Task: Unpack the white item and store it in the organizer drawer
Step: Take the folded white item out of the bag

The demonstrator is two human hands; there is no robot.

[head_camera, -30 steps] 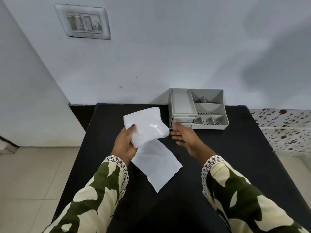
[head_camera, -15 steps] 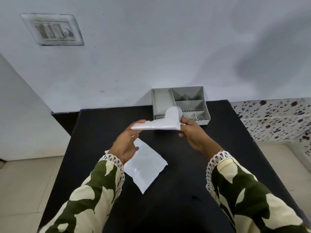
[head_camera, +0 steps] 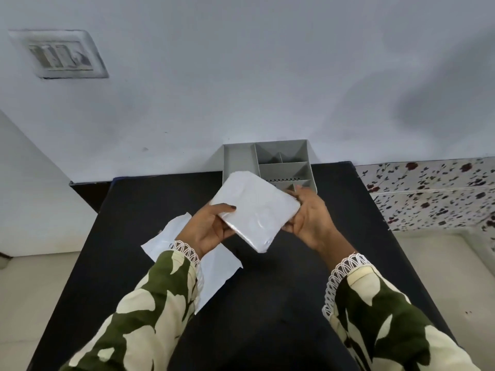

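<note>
A flat white square item in clear shiny wrap is held up above the black table, its face tilted toward me. My left hand grips its left edge, thumb on top. At its right edge my right hand holds it from the side. Behind it, against the wall, stands the grey organizer with several open compartments; the item hides its front, so the drawer is out of sight. An empty white wrapper lies flat on the table under my left wrist.
The wall runs right behind the organizer, with a switch plate high on the left. Tiled floor shows past the table's left edge, and a speckled surface lies to the right.
The item has turned from edge-on to face-up and come closer to me, still held by both hands. A second ago only my left hand held it, while my right hand was at the organizer's drawer.
</note>
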